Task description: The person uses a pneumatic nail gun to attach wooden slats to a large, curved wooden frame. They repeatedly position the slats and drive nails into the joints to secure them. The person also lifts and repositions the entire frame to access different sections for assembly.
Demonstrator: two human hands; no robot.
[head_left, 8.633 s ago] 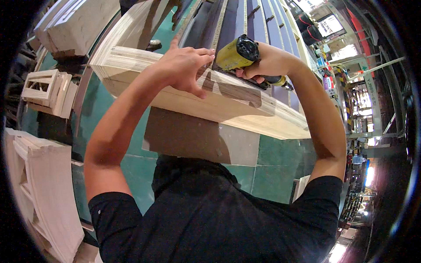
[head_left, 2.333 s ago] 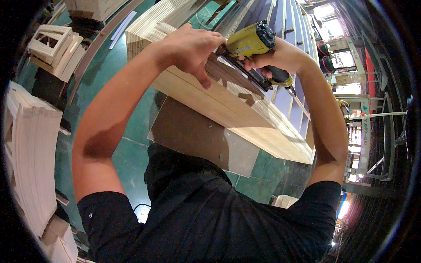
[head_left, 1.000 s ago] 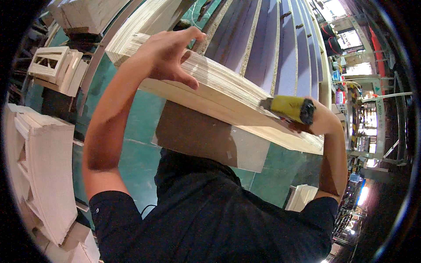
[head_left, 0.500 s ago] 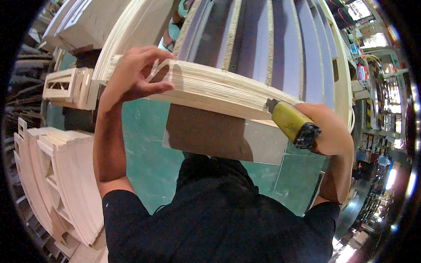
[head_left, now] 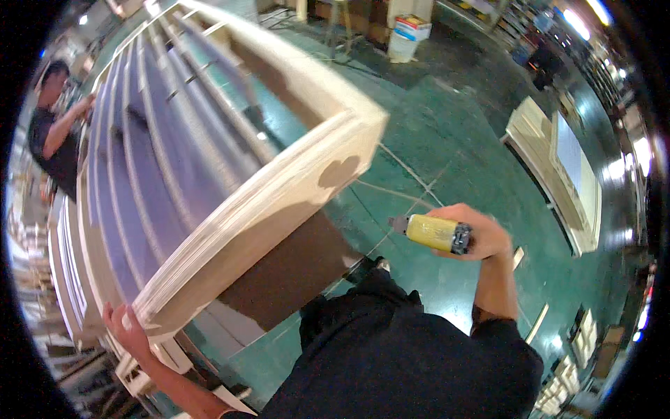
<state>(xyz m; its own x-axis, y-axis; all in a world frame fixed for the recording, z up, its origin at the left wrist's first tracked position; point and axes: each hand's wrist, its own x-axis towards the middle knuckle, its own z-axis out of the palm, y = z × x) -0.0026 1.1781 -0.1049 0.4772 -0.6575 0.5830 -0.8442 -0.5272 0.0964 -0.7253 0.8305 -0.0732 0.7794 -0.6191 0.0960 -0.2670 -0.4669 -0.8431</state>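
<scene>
A long pale wooden frame (head_left: pixel 244 234) slants across the left half of the view, with several grey-purple slats or panels (head_left: pixel 174 164) standing on edge inside it. My left hand (head_left: pixel 129 334) grips the near left end of the frame, fingers over its edge. Away from the wood, over the floor at the right, my right hand (head_left: pixel 481 234) is wrapped round a yellow nail gun (head_left: pixel 433 232) with a dark nose and black rear end. The gun points left. Its trigger is hidden behind its body.
Beneath the frame sits a brown board (head_left: pixel 283 276). A person (head_left: pixel 57 133) works along the frame's far left side. White bucket (head_left: pixel 405 38) stands at the back. Wooden panels (head_left: pixel 558 178) lie on the green floor (head_left: pixel 447 133) at right, with offcuts (head_left: pixel 558 384) nearer me.
My view has swung right, exposing the frame's right corner and more floor. The nail gun has come away from the frame's edge. My left hand now grasps the frame's left end.
</scene>
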